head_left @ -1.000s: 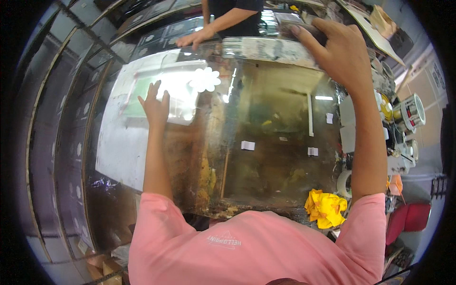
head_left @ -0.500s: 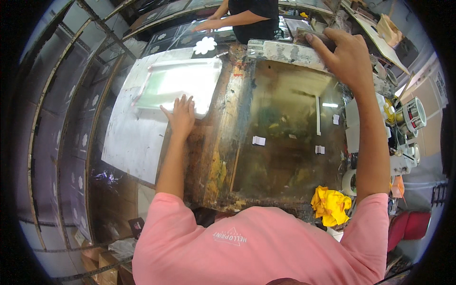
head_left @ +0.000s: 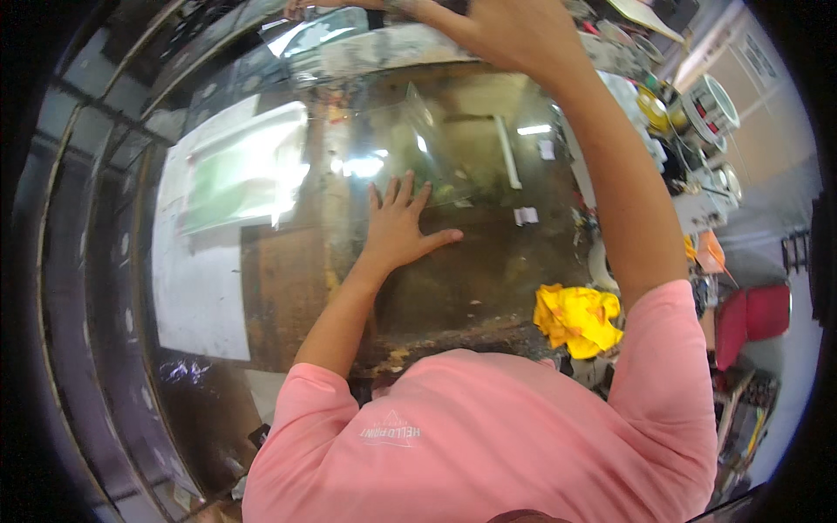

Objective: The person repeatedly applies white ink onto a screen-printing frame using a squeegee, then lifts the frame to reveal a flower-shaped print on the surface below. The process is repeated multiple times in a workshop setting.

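Note:
My left hand [head_left: 401, 222] lies flat with fingers spread over the dark glassy work surface [head_left: 436, 301]. Its fingertips are at a clear, shiny sheet [head_left: 427, 144] whose edges are hard to make out. At the far edge, my right hand [head_left: 501, 30] reaches up over the light, paint-stained bar [head_left: 384, 57]; its fingers are blurred and partly cut off by the frame, so any hold is hidden. To the left, glossy clear sheets [head_left: 248, 166] rest on a white board [head_left: 205, 292].
A crumpled yellow cloth [head_left: 578, 320] sits at the near right corner. Cans and tubs [head_left: 704, 109] crowd the right side. Small white tabs [head_left: 526, 215] and a white strip [head_left: 506, 152] lie on the work surface. Metal racks [head_left: 100, 296] stand at left; a red chair [head_left: 754, 322] at right.
My left hand has moved right from the glossy sheets to the dark surface, where a clear sheet now shows. My right hand has shifted left along the far bar. The view has shifted too.

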`<move>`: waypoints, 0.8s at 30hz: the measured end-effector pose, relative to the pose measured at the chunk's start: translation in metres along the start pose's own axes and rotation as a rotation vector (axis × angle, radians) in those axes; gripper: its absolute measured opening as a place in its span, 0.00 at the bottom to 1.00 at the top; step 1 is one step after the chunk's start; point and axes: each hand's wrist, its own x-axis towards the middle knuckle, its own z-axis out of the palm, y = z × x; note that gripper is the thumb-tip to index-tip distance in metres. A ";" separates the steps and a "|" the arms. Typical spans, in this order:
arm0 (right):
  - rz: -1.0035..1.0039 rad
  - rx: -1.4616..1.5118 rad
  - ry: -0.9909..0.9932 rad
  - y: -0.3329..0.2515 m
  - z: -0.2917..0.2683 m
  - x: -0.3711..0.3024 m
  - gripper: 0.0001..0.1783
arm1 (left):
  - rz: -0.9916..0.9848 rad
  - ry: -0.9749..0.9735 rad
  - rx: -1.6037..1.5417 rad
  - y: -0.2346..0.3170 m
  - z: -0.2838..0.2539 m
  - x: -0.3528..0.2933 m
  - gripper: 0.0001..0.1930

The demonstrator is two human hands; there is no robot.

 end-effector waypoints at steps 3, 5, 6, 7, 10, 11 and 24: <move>0.014 0.041 -0.048 0.002 -0.002 0.000 0.34 | 0.079 -0.041 -0.039 0.047 0.022 0.025 0.63; 0.003 0.033 -0.048 0.004 -0.002 0.003 0.33 | 0.121 -0.008 -0.021 0.070 0.030 0.036 0.63; -0.003 0.034 -0.048 0.004 -0.001 0.004 0.32 | 0.140 0.017 -0.004 0.080 0.032 0.040 0.63; -0.017 0.074 -0.014 0.005 0.000 0.005 0.32 | 0.136 0.017 -0.016 0.088 0.035 0.043 0.64; -0.019 0.066 0.001 0.009 0.003 0.007 0.33 | 0.128 0.047 -0.045 0.105 0.040 0.047 0.65; -0.013 0.042 -0.010 0.011 0.004 0.007 0.34 | 0.127 0.050 -0.053 0.107 0.041 0.047 0.65; 0.047 0.006 -0.120 0.011 0.003 0.014 0.36 | 0.183 0.103 -0.104 0.115 0.040 0.037 0.63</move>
